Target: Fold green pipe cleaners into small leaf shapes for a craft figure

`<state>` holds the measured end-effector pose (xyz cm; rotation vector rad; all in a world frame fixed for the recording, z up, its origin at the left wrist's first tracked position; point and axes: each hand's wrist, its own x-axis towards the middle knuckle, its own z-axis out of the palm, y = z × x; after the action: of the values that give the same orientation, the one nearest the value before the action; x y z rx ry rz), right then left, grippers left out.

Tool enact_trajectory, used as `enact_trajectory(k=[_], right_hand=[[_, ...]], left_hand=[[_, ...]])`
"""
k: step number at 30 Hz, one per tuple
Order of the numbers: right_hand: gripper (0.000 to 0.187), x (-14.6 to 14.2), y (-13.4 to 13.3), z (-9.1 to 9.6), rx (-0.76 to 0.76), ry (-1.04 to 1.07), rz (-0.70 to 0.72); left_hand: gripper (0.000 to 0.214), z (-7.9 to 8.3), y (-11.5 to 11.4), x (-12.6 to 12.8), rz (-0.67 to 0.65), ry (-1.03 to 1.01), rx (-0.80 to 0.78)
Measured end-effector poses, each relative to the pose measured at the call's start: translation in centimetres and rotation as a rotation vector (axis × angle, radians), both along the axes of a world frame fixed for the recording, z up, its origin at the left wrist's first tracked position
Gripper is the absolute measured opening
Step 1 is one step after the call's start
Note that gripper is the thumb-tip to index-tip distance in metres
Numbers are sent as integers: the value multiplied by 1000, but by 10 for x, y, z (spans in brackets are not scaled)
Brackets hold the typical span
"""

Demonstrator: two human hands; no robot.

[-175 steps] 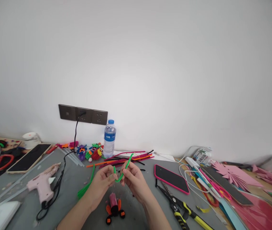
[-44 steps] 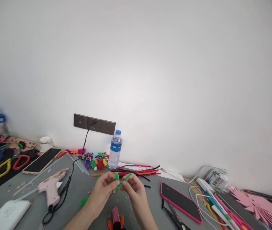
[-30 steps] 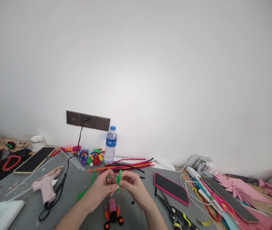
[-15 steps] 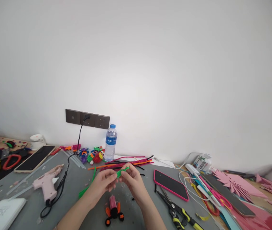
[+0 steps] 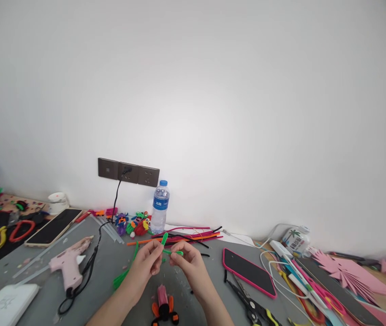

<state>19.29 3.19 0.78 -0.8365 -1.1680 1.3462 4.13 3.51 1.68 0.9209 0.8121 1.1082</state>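
Note:
A bent green pipe cleaner is pinched between my two hands above the grey mat. My left hand grips it near a loop that sticks upward. The fingertips of my right hand close on its other end, which points to the right. Below the hands, a small pink, black and orange pipe-cleaner figure rests on the mat, cut off by the bottom edge. More green pipe cleaners lie beside my left wrist, partly hidden by it.
A water bottle stands by the wall near pipe-cleaner dolls and loose pipe cleaners. To the left lies a pink glue gun with its cord. A pink-cased phone and pliers are at the right.
The green pipe cleaner, earlier held compactly between the fingertips, now shows a loop pointing up and a strand running right. The view has shifted slightly.

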Motion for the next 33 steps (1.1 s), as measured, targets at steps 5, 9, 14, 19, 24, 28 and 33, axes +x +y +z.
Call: enact_trajectory(k=[5, 9, 14, 19, 24, 28, 33], right_hand=[[23, 1, -1, 1, 21, -21, 3], [22, 4, 1, 1, 53, 0, -83], [19, 2, -1, 4, 77, 5, -79], [20, 1, 0, 1, 6, 57, -21], [20, 0, 4, -6, 4, 142, -91], [22, 0, 6, -10, 1, 187, -154], [24, -2, 6, -11, -26, 212, -155]], left_hand=[[42, -3, 2, 0, -6, 49, 52], [38, -11, 0, 0, -164, 174, 137], [40, -5, -5, -1, -290, 163, 80], [37, -1, -6, -4, -363, 146, 43], [36, -8, -3, -1, -280, 119, 3], [34, -8, -3, 1, -205, 83, -27], [35, -10, 0, 2, -24, 82, 86]])
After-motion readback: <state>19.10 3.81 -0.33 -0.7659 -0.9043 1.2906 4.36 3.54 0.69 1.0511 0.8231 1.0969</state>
